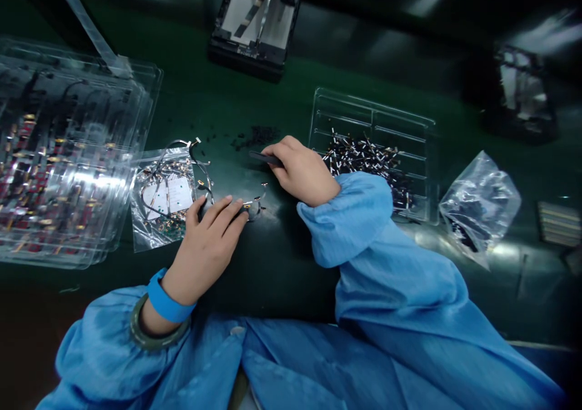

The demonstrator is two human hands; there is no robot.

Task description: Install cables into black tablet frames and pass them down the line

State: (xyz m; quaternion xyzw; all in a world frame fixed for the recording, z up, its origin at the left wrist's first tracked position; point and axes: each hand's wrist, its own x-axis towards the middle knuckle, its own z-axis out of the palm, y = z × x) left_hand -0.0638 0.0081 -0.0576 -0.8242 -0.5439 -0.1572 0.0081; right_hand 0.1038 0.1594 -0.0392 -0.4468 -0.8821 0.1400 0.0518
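Note:
My left hand [211, 234] lies on the green mat with its fingers stretched out, over part of a thin flex cable [254, 207]. My right hand [300, 170] is closed on dark tweezers [266, 158], whose tip points left, close to a pile of tiny black pieces [264, 136]. Beyond my left fingers, more flex cables [204, 170] curl over a clear plastic bag [157, 237] of small parts with a white label [175, 196]. What lies under my left fingertips is partly hidden.
Stacked clear trays [145, 104] stand on the left. A clear compartment tray [395, 111] with many small flex parts [364, 158] lies right of my right hand. Further right is a clear bag [488, 185]. Black fixtures stand at the back [254, 28] and far right [522, 88].

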